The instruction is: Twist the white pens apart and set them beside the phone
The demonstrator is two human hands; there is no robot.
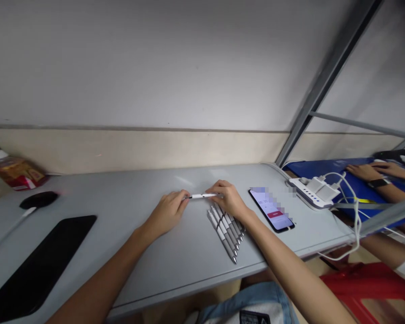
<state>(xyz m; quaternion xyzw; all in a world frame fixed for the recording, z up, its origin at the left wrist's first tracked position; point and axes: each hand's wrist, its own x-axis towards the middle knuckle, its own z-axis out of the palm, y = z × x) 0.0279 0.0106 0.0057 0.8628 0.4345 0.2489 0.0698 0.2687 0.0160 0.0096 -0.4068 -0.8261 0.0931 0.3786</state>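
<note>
A white pen (199,196) lies level between my two hands, just above the grey table (175,270). At its left end, the fingers of my left hand (168,209) are closed on the tip. My right hand (229,198) pinches the other end, and its fingers partly cover it. Below my right hand, several white and grey pens (224,231) lie side by side in a slanted row. My right forearm hides part of that row's right side.
A lit phone (271,209) and a white power strip (310,193) with plugged chargers and cables are at right. A black mat (43,265), a round black charger (38,199) and a red-yellow package (18,171) are at left. Another person's hands (367,173) rest on a blue surface beyond the metal frame.
</note>
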